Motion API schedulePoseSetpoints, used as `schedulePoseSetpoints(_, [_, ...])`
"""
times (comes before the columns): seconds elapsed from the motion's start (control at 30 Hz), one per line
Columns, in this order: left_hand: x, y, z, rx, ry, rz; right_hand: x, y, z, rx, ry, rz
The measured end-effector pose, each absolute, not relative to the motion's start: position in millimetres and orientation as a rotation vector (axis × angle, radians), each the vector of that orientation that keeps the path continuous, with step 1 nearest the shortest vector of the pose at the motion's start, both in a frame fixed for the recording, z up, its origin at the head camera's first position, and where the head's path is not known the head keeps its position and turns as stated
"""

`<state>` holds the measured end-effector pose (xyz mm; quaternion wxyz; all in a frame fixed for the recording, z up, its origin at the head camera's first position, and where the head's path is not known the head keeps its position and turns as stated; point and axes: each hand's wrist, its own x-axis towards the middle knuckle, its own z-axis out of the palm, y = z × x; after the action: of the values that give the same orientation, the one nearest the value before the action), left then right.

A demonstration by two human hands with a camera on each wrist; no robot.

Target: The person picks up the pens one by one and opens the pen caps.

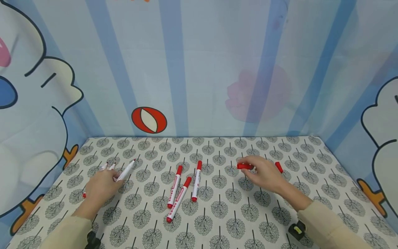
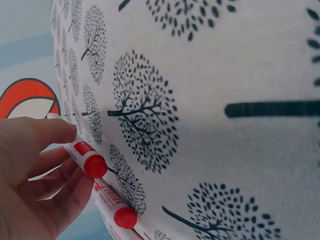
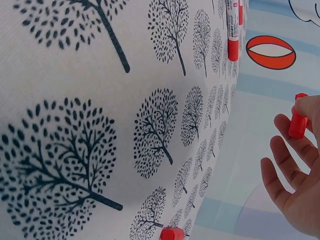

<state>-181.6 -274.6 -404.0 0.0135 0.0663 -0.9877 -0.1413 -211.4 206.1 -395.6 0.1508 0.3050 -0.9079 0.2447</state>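
Note:
At the left, my left hand (image 1: 102,186) pinches an uncapped marker (image 1: 126,170), white with a small red tip pointing away. Its red rear end shows in the left wrist view, just past the thumb. Below that hand lie more white markers (image 2: 117,207) with red ends, partly hidden by the hand in the head view. On the right, a short red marker cap (image 1: 244,166) sits between the thumb and forefinger of my right hand (image 1: 264,173). The right wrist view shows this cap (image 3: 298,122) held above the cloth, other fingers spread.
Three capped red markers, a left one (image 1: 175,186), a middle one (image 1: 179,199) and a right one (image 1: 197,181), lie mid-table. Another red cap (image 1: 278,167) rests beyond my right wrist. A tree-patterned cloth (image 1: 217,211) covers the table; a printed curtain (image 1: 211,69) hangs behind.

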Motion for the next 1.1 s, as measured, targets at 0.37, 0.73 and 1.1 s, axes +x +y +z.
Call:
schedulePoseSetpoints(0.37, [-181, -282, -407, 0.317, -3.124, -0.41, -212, 207, -397, 0.887, -2.604, 0.685])
schedulePoseSetpoints(0.73, [-180, -286, -408, 0.331, -3.129, -0.401, -211, 208, -398, 0.884, -2.634, 0.698])
schedulePoseSetpoints(1.1, [-180, -286, -409, 0.334, -3.121, -0.411, -210, 209, -399, 0.89, -2.641, 0.69])
